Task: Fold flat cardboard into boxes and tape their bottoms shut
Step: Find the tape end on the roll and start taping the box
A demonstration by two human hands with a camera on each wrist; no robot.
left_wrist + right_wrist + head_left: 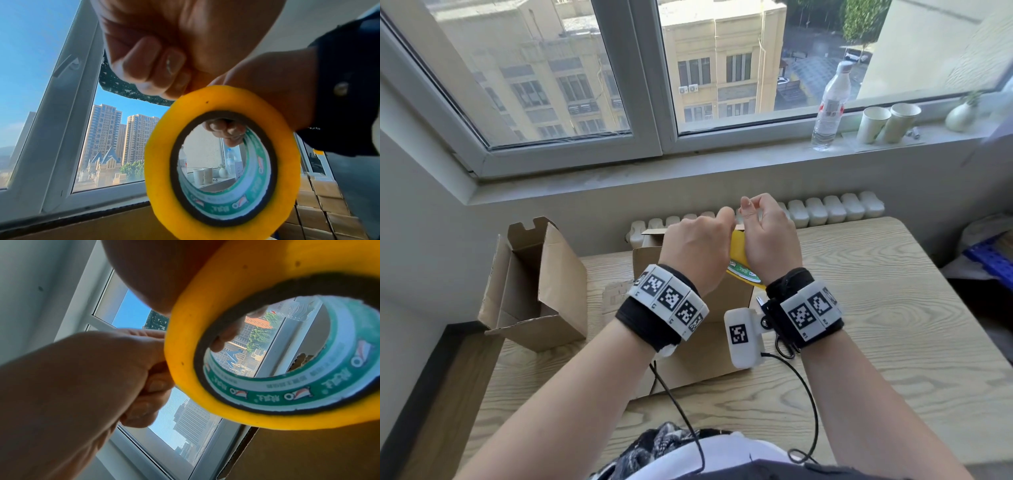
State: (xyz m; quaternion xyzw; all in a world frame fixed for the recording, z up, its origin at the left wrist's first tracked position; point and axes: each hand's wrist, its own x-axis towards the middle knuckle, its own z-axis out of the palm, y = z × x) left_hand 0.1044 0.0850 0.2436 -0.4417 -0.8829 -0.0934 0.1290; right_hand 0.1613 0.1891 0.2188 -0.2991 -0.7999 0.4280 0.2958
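Both hands [729, 240] on tape roll [222, 164] (yellow), over box [736, 294]

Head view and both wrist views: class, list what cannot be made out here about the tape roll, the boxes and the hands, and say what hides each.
- Loose end of the tape roll: head view, covered by the left hand and right hand.
- Bottom of the box under the hands: head view, forearms and wristbands cover it; taped or not, unknown.
- Right hand's fingertips: right wrist view, cut off by the top edge.
- Print inside the roll's core: both wrist views, too small.
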